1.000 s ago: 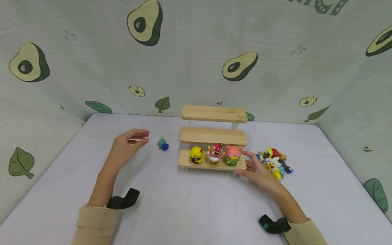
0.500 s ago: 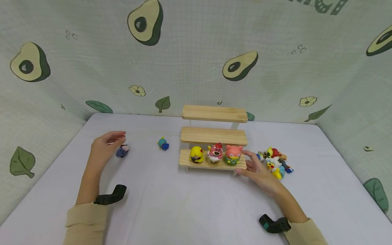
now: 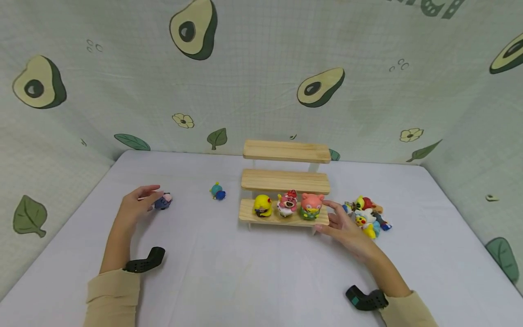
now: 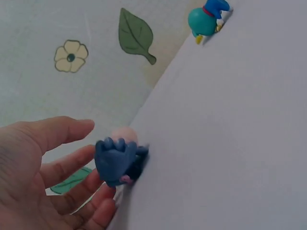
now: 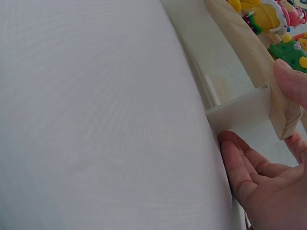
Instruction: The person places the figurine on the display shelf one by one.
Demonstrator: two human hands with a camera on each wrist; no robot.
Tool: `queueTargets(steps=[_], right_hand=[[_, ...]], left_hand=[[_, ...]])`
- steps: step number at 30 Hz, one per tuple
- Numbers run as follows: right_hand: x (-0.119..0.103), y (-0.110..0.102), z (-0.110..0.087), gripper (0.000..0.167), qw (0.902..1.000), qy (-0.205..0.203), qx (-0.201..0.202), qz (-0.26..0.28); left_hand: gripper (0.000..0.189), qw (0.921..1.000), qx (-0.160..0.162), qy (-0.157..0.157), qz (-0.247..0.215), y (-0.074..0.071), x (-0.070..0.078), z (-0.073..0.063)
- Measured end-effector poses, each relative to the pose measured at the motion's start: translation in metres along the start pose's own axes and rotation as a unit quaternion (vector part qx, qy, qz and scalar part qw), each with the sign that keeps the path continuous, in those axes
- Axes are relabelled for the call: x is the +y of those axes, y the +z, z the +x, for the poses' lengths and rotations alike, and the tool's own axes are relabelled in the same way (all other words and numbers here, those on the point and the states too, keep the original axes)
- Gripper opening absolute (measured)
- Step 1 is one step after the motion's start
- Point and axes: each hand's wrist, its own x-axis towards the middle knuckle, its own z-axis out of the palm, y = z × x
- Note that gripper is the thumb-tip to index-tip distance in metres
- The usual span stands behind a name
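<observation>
In the head view my left hand [image 3: 136,204] is beside a small dark-blue figurine [image 3: 163,201] with a pinkish part, lying on the white table at the left. The left wrist view shows the blue figurine [image 4: 115,160] between the spread thumb and fingers, the thumb apart from it. My right hand [image 3: 345,229] grips the right end of a three-tier wooden display shelf [image 3: 286,180], thumb on the bottom plank [image 5: 259,62] and fingers below by the white support [image 5: 247,108]. On the bottom tier stand a yellow figurine [image 3: 262,206], a pink one with a red top [image 3: 287,204] and a pink-and-green one [image 3: 311,207].
A teal-and-blue figurine [image 3: 217,191] lies between my left hand and the shelf. Right of the shelf, just beyond my right hand, is a pile of several colourful figurines [image 3: 367,218]. A cloth backdrop [image 3: 261,81] with avocado prints rises behind the table.
My left hand has moved left, then lowered toward the dark-blue figurine, which was hidden behind it a second ago. The right hand and the shelf have stayed in place.
</observation>
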Motion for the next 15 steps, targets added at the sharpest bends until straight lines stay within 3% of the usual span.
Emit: queueTargets(steps=[9, 15], right_hand=[[0.0, -0.001, 0.0, 0.073, 1.0, 0.0, 0.001, 0.001], [0.0, 0.0, 0.0, 0.073, 1.0, 0.0, 0.001, 0.0]], left_hand=[[0.068, 0.9982, -0.049, 0.034, 0.007, -0.008, -0.013, -0.001], [0.072, 0.9966, -0.064, 0.016, 0.049, -0.008, -0.013, 0.001]])
